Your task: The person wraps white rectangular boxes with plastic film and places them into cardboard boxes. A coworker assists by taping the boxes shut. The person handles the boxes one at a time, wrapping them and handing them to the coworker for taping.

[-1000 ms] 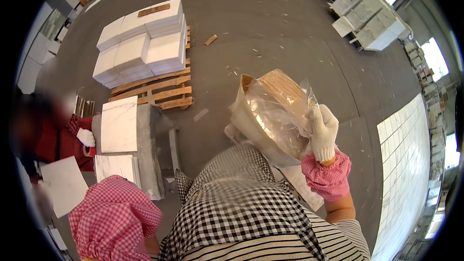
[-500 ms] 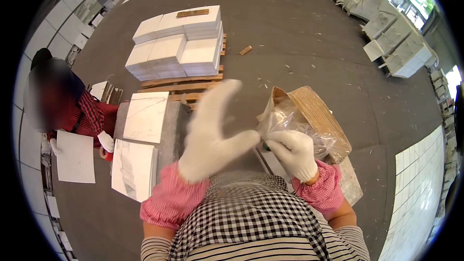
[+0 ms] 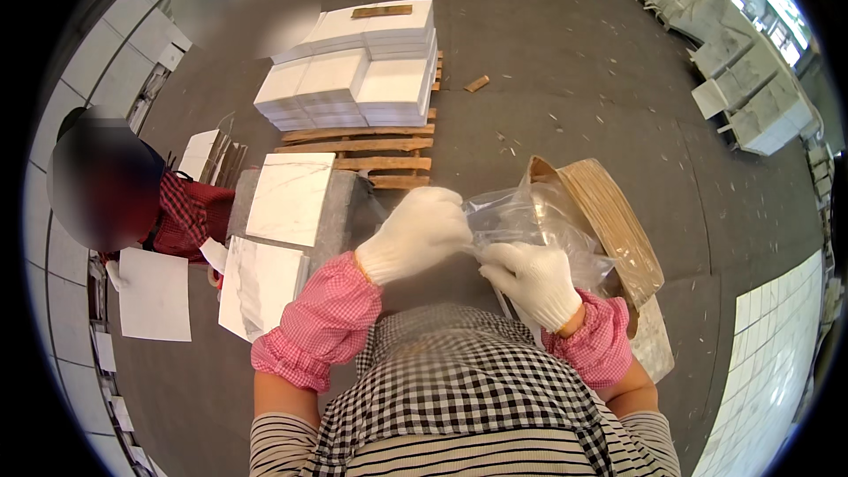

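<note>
Hidden parts: the fingertips of the left hand [image 3: 420, 228] and the right hand [image 3: 530, 278] are behind folds of the clear plastic bag [image 3: 539, 221], so I cannot tell how tightly each finger presses. The lower end of the round woven board [image 3: 609, 216] is behind the right sleeve. The bottom of the bag is also not clear to see.
Grip, left hand: white glove, fingers curled closed and pinching the left edge of the bag.
Grip, right hand: white glove, fingers bent closed on the bag's lower edge, just beside the left hand.
Place of the bag: between the two hands and stretching away from them to the right and up, in front of the person's chest.
Direction: the bag's long axis goes from the grip toward the upper right; the board inside or behind it stands on its edge, tilted, and its long axis goes from upper left to lower right.
Look: the bag is thin, transparent, wrinkled and shiny; the board is tan with ridged layers on its rim.
Around: left of the grip, white marble tiles [image 3: 291, 199] lie on a grey bench; beyond the grip, a stack of white tiles [image 3: 353, 79] sits on a wooden pallet [image 3: 371, 150]. Another person in a red checked sleeve [image 3: 190, 216] is far to the left.
</note>
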`<state>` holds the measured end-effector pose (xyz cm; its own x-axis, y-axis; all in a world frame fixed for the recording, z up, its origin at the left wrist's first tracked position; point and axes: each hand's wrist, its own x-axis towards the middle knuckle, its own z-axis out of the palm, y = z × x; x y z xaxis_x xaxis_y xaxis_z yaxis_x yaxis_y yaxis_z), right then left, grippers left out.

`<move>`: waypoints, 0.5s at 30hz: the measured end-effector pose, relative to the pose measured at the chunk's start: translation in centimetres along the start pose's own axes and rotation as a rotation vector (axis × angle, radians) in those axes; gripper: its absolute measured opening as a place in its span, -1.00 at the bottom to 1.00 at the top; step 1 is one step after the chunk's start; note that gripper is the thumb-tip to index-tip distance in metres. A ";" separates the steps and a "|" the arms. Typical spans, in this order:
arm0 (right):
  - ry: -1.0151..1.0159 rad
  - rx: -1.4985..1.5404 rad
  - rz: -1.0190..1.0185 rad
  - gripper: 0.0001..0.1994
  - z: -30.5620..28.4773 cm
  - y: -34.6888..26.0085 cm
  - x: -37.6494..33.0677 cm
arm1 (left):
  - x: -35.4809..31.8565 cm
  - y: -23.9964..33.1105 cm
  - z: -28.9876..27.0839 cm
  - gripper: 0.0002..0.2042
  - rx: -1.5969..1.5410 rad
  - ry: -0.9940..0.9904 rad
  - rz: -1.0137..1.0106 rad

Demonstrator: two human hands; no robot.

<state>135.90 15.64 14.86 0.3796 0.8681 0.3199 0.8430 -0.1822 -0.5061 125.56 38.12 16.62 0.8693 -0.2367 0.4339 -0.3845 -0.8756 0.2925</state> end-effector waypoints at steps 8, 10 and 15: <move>-0.132 -0.182 -0.142 -0.93 3.5 0.5 5.5 | -9.8 -9.6 0.2 -0.96 0.293 0.008 -0.222; -0.186 -0.177 -0.125 -0.95 4.9 0.3 7.8 | -11.2 -12.8 1.4 -0.92 0.194 0.074 -0.283; -0.169 -0.187 -0.387 -0.91 14.5 0.0 18.5 | -20.8 -23.0 2.3 -0.90 0.288 0.046 -0.620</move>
<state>137.39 38.42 9.15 -0.0306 0.9490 0.3138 0.9708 0.1030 -0.2168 117.08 62.20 -1.09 0.8856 0.3568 0.2972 0.2831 -0.9222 0.2634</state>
